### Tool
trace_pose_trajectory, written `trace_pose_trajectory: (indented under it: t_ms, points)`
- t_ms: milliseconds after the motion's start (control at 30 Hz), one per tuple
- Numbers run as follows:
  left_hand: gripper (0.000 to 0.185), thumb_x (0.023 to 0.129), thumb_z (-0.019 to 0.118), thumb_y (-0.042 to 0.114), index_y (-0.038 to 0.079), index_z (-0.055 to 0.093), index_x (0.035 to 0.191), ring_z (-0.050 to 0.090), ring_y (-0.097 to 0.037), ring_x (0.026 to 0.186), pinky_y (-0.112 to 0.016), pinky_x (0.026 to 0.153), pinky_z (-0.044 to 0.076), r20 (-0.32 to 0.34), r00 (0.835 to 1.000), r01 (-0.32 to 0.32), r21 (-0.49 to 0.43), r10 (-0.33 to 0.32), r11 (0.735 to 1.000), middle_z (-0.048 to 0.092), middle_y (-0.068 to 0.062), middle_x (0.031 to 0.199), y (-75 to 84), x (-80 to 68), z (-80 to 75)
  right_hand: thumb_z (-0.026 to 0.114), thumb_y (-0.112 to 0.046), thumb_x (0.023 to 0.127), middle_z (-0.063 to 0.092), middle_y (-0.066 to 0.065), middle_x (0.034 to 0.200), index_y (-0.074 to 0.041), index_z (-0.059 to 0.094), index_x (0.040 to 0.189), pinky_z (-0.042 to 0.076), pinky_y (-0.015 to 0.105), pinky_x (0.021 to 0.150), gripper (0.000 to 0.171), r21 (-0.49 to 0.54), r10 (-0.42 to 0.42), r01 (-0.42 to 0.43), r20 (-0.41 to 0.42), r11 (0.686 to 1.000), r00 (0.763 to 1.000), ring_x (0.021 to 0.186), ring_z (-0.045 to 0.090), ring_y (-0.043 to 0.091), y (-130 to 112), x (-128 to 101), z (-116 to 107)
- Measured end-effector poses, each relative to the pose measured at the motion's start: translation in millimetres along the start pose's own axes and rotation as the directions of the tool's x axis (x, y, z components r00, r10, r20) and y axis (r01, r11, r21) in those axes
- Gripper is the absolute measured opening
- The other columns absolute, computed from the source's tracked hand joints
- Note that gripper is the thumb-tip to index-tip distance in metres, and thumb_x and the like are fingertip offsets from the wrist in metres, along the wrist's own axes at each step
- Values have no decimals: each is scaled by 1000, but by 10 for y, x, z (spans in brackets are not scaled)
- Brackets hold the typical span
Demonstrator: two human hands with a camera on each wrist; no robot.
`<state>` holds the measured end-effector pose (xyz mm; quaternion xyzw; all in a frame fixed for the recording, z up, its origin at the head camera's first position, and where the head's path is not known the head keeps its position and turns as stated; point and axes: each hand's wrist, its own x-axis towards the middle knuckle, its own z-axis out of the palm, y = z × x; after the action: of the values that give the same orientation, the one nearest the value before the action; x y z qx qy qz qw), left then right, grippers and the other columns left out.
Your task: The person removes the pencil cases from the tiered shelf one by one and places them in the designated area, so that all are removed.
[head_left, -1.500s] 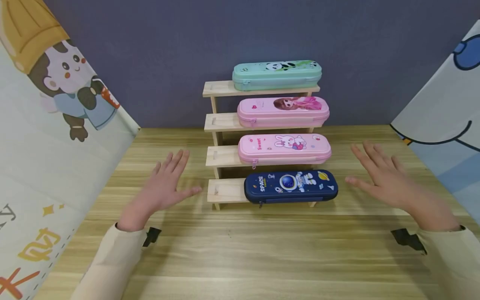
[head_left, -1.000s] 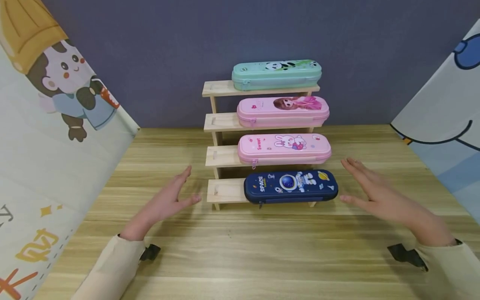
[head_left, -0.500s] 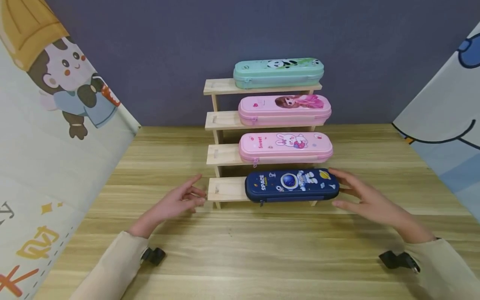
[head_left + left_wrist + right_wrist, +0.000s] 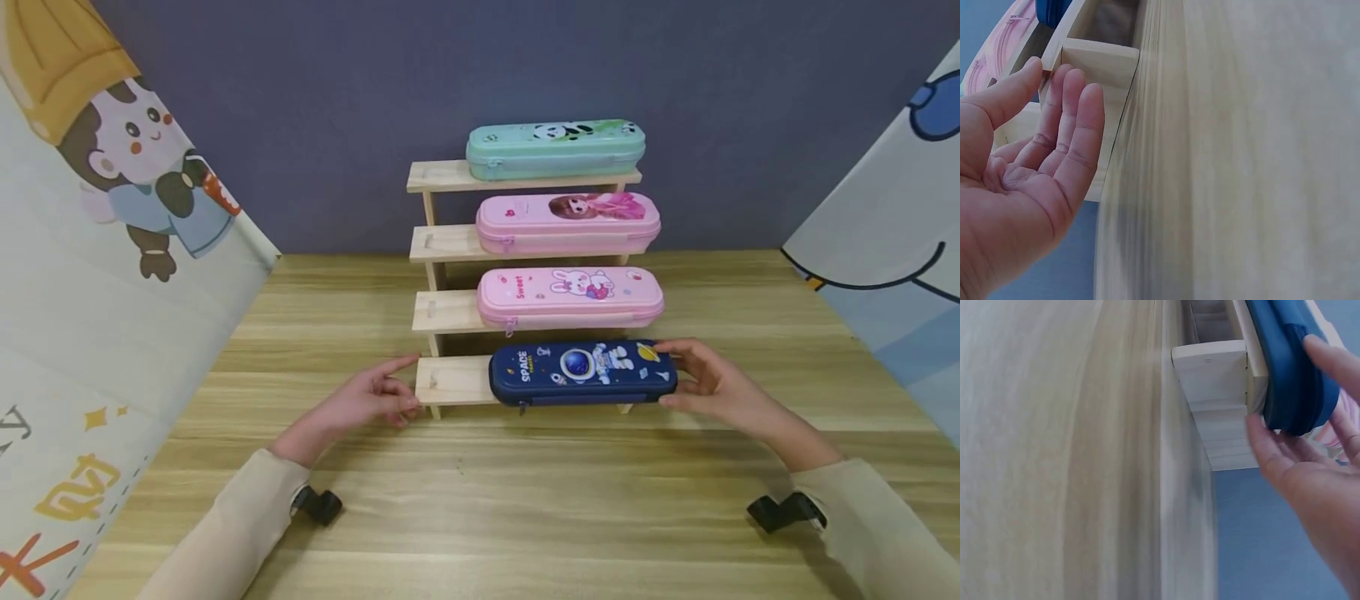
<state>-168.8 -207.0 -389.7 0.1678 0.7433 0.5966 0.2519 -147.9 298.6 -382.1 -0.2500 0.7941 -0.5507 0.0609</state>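
Observation:
A navy space-print pencil case [image 4: 581, 373] lies on the bottom step of a stepped wooden rack [image 4: 450, 379]. My right hand [image 4: 697, 379] grips the case's right end, fingers over the top and thumb at the lower front edge. The right wrist view shows that hand [image 4: 1310, 469] wrapped round the blue case end [image 4: 1288, 369], which overhangs the step [image 4: 1216, 369]. My left hand [image 4: 371, 400] is at the rack's left end with its fingers fairly straight. In the left wrist view its fingertips [image 4: 1079, 87] touch the end of the wooden step [image 4: 1100, 62]. It holds nothing.
Higher steps carry a pink bunny case [image 4: 570, 296], a pink girl case [image 4: 567, 222] and a teal panda case [image 4: 555, 148]. The rack stands on a wooden table [image 4: 525, 500] against a dark wall. Cartoon-print cloths hang at left [image 4: 90, 250] and right [image 4: 892, 250].
Both hands moved inward from open positions beside the rack. The right hand closed on the navy case's right end. The left hand reached the bottom step's left end.

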Motion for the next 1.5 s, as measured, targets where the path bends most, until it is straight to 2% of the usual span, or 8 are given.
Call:
trace_pose_trajectory:
  t_ms: [200,333,600,933,1100,1200,1367,1500]
  points:
    - [77,96,62,-2,-6,13,156,68,-24,90,-43,78,59,7,1000,6,4,-6,1000,69,-20,101,41,-6,10,70,22,78,53,-10,134,3,52,126,52,19,86,55,86,-64,68,-44,994,997,112,57,6,95,-10,-9]
    - [77,96,62,-3,-7,13,156,69,-23,88,-41,77,59,6,1000,7,7,-7,1000,69,-21,101,45,-8,17,71,26,73,53,-11,137,10,51,122,51,18,89,55,77,-125,129,-55,989,991,116,56,6,132,-18,2]
    - [77,96,63,-2,-7,15,156,68,-25,88,-40,75,59,-4,1000,11,47,-11,999,69,-23,101,55,-22,-1,77,29,64,53,3,137,7,56,111,49,18,93,56,11,-217,218,-40,976,975,121,52,10,95,17,8]
    - [77,95,64,0,-6,16,156,68,-25,88,-40,75,59,-14,1000,9,31,-8,999,69,-24,100,-15,-34,16,79,31,56,56,11,134,4,59,105,49,19,94,59,-2,-302,302,-39,953,953,122,53,16,89,27,-22]
    - [78,95,64,-1,-7,15,155,69,-25,88,-41,76,60,-4,1000,-2,34,2,999,69,-26,101,-9,-25,14,79,33,50,58,7,131,5,62,103,49,19,93,62,10,-341,342,-58,940,938,119,54,17,22,-3,-49]
    - [78,95,64,-1,-7,15,155,69,-25,88,-41,76,60,-6,1000,1,39,0,999,69,-25,101,9,-25,6,76,36,46,60,8,129,8,63,102,50,20,93,64,52,-382,387,-76,921,921,118,55,18,-27,-3,-63]
    - [77,95,65,0,-7,17,155,68,-25,87,-42,75,59,-11,1000,4,45,-4,999,69,-24,100,36,-19,2,73,40,40,60,16,128,14,62,101,52,23,92,68,119,-477,484,-83,867,875,118,56,22,-83,13,-128]
    - [77,95,65,1,-7,17,155,68,-24,87,-42,75,59,-14,1000,2,50,-1,999,70,-23,100,51,-11,0,82,32,45,58,18,128,16,60,101,53,25,92,62,142,-527,535,-93,833,845,118,55,25,-133,13,-193]
